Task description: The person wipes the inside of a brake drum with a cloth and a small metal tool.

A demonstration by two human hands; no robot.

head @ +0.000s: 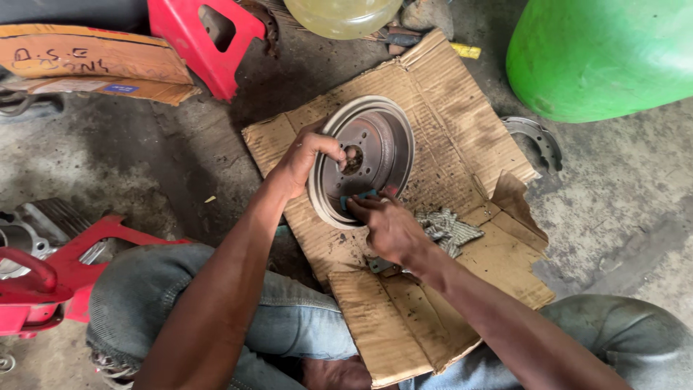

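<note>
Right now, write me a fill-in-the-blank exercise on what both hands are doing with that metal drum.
1. The left hand steadies the brake drum, which is tilted up on flattened ____.
2. The right hand presses a small ____-coloured piece against the drum's inner face.
3. Top right stands a large ____ container.

Missing words: cardboard; blue; green

Brake drum (369,155) stood tilted on cardboard (447,123) on the floor (144,159); rag (447,230) lay right of it, brake shoe (538,139) beyond the cardboard's right edge.
</note>
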